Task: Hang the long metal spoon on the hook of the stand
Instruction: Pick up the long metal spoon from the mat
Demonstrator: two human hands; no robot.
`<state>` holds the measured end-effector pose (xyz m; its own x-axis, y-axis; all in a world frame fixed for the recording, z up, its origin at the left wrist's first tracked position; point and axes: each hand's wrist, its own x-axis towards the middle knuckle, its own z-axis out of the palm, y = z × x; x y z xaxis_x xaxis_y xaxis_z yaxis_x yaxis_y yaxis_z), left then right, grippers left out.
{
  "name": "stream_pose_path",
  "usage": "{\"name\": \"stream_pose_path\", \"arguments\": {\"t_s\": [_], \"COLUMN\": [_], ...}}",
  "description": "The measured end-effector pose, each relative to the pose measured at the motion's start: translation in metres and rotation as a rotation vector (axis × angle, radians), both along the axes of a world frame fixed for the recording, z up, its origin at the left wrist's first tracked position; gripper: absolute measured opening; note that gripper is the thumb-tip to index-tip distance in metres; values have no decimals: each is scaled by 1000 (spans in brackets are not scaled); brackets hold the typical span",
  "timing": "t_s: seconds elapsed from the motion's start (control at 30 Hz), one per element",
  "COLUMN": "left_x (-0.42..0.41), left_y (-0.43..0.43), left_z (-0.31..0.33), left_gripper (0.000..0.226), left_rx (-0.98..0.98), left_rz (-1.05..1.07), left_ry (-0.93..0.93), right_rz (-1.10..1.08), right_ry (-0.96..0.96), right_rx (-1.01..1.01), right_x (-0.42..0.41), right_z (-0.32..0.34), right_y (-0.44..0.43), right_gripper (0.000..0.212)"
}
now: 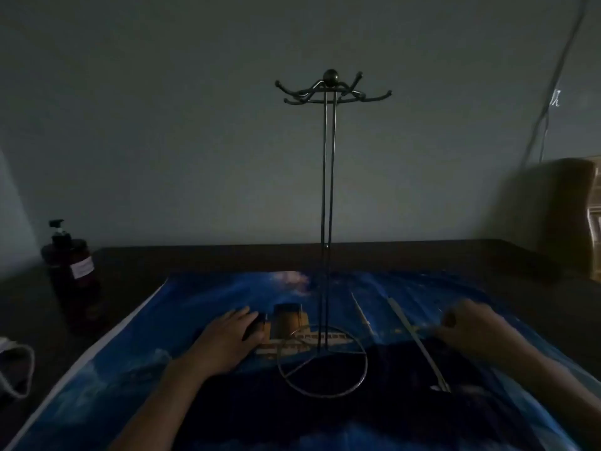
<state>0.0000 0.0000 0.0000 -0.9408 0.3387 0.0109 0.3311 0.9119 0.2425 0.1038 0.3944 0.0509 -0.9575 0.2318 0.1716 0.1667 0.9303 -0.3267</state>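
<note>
**dimlit_diy:** Forearms are seen closest, at 7 and 4 o'clock, reaching over a blue ship poster (201, 395) laid on the dark worktop (507, 265). The left hand (227, 336) is laid flat with fingers loosely spread, nothing pinched, at 9 o'clock from the stand's ring base. The right hand (471, 330) is at 3 o'clock, fingers curled down beside the long metal spoon (418, 343); whether the handle is actually gripped can't be told in this light. The spoon is lying on the poster, running from about 12 to 5 o'clock, just right of the stand (327, 222). A second thin rod-like thing (361, 312) is seen between the two, but it's too dim to be identified.

**hookline_99:** So the pick-up is probably what's in hand. Any tips?

**dimlit_diy:** A pinch near the hanging end of the handle would be suggested, though it can't be made out which end has the hole or loop. The spoon should be lifted so the bowl dangles, then the loop brought over one of the upturned hooks (379, 98) at the top, the one at 2 o'clock from the knob being nearest. That stand looks thin and tall, so tipping could be expected; the base would best be steadied by the left hand. A pump bottle (70, 271) at far 9 o'clock is well out of the way.
</note>
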Motion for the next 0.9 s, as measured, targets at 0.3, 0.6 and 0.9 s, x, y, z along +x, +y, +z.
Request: {"name": "stream_pose_path", "arguments": {"t_s": [0.3,0.6,0.9], "left_x": [0,-5,-4], "left_y": [0,-2,-2], "left_z": [1,-4,-3], "left_gripper": [61,62,64], "left_rx": [-4,-15,-34], "left_rz": [-2,-3,-7], "left_ry": [3,2,8], "right_rz": [-56,-1,-28], "right_ry": [-199,-239,-29], "right_rx": [102,5,-213], "right_x": [-8,-10,-3], "right_z": [-25,-17,-6], "right_y": [-11,-20,-23], "right_gripper": [45,38,32]}}
